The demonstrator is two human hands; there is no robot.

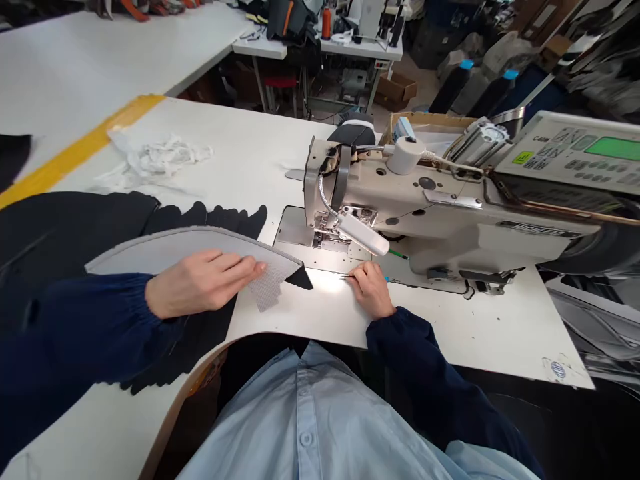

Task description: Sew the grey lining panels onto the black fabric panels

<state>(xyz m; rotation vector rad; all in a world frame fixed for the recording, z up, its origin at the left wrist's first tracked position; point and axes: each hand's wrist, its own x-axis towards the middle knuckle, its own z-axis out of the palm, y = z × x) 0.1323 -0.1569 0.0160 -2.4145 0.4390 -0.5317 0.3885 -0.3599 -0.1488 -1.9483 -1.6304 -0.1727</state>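
Note:
My left hand (203,281) lies flat, fingers stretched out, on a curved grey fabric piece (165,250) with a mesh corner (267,290). That piece rests on black fabric (75,230) spread over the white table (310,313). My right hand (371,290) sits in front of the sewing machine (440,213), its fingers pinched on a thin metal tool (346,275) that points left, below the needle area (323,237). Both sleeves are dark blue.
A heap of white strips (157,157) lies at the back left near a yellow tape line (75,153). The machine's control panel (575,153) stands at the right. A cardboard box (425,123) sits behind the machine. Another sewing station (350,40) stands farther back.

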